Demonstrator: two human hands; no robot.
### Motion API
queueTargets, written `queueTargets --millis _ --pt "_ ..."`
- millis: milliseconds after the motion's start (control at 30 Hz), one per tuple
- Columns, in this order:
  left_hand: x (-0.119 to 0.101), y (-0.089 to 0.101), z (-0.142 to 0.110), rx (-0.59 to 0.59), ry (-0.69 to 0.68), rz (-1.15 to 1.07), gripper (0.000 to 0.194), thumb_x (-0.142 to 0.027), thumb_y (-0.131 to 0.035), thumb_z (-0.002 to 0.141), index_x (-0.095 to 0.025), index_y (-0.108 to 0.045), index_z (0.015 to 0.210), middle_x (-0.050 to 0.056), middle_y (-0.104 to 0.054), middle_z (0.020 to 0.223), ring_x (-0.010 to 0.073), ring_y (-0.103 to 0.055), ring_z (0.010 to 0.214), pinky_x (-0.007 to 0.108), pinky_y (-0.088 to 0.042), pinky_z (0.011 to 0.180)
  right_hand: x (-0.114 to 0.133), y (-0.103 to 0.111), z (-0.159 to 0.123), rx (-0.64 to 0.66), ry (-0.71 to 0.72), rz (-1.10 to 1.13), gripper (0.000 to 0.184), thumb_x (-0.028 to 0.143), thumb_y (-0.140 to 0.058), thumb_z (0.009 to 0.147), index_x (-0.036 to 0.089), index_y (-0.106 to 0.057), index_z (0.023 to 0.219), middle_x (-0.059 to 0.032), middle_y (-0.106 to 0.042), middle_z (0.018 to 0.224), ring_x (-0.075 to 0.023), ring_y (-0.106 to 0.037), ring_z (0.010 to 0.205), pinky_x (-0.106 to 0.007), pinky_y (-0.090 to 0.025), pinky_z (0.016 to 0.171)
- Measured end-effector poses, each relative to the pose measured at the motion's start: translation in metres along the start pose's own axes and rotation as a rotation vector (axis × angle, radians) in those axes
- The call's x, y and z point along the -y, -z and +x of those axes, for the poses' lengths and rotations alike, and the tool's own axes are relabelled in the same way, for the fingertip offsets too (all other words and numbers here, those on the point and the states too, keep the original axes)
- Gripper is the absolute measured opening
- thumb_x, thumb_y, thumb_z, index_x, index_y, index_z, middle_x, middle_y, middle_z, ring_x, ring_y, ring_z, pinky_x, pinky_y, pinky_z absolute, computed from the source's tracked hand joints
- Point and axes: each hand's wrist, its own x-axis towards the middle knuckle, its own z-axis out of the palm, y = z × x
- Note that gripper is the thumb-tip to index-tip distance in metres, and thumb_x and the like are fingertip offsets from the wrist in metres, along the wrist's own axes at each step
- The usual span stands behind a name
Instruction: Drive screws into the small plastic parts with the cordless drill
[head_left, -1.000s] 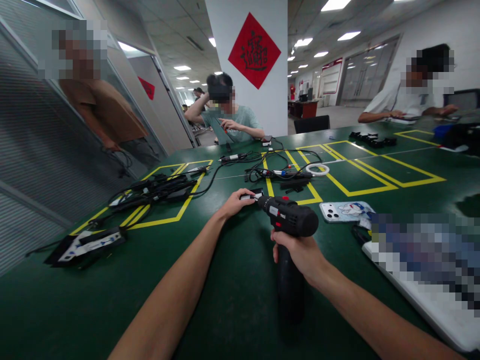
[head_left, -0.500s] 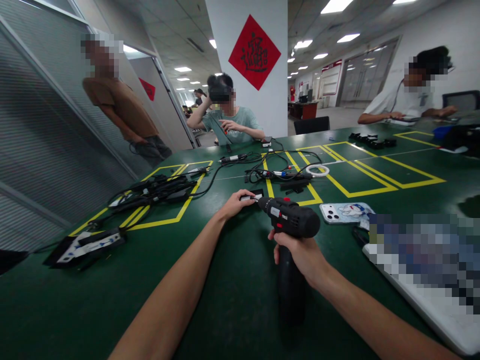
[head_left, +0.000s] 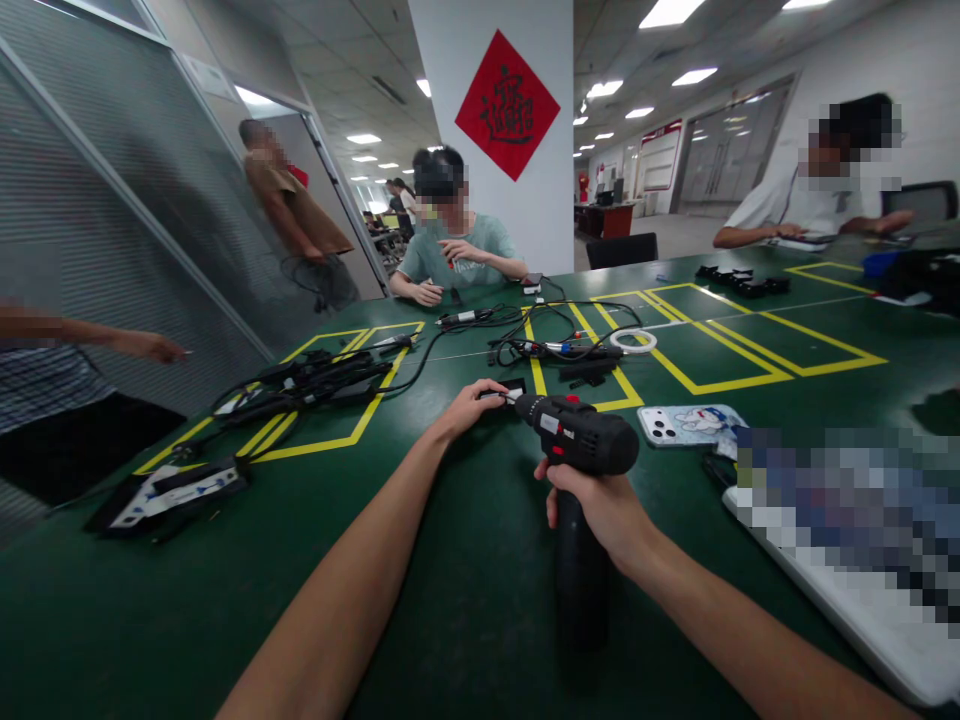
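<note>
My right hand [head_left: 600, 505] is wrapped round the grip of a black cordless drill [head_left: 581, 445] with a red and white label. Its nose points left at a small black and white part [head_left: 504, 392] on the green table [head_left: 465, 580]. My left hand [head_left: 469, 406] pinches that part and holds it down against the tabletop at the drill's tip.
A phone in a cartoon case [head_left: 686, 424] lies right of the drill. Black cables and parts [head_left: 315, 380] lie in yellow-taped squares, a white ring [head_left: 634, 340] farther back, a black and white piece [head_left: 176, 488] at left. Seated people work opposite; another person's arm [head_left: 112, 340] reaches in at left.
My hands and the drill have stayed put. The standing person at the left has walked farther away toward the door. Someone's arm has come into view at the left edge.
</note>
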Motion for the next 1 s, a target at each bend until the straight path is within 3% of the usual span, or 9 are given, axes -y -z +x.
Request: queueTargets --millis 667,1000 --pt "0.0023 0.0005 0.0026 -0.008 -0.005 0.043 0.030 -0.034 -0.055 0.071 -0.019 -0.064 0.095 0.004 -0.062 0.103 0.0218 -0.055 0.098 0.035 -0.040 0.091 -0.0016 -0.0002 0.0006 -0.029 -0.037 -0.038 0.015 0.028 -0.054 0.072 0.013 -0.060 0.073 -0.0004 -0.055 0.045 -0.0122 -0.051 0.043 -0.023 -0.039 0.047" --pt "0.0017 0.0026 0.0010 -0.006 -0.041 0.099 0.033 -0.037 -0.061 0.070 -0.020 -0.063 0.098 0.004 -0.061 0.106 0.0220 -0.054 0.101 0.035 -0.038 0.094 -0.0065 0.0012 0.0018 -0.010 0.003 0.035 0.016 0.026 -0.054 0.073 0.014 -0.063 0.081 -0.0023 -0.062 0.061 -0.0113 -0.053 0.046 -0.025 -0.042 0.050"
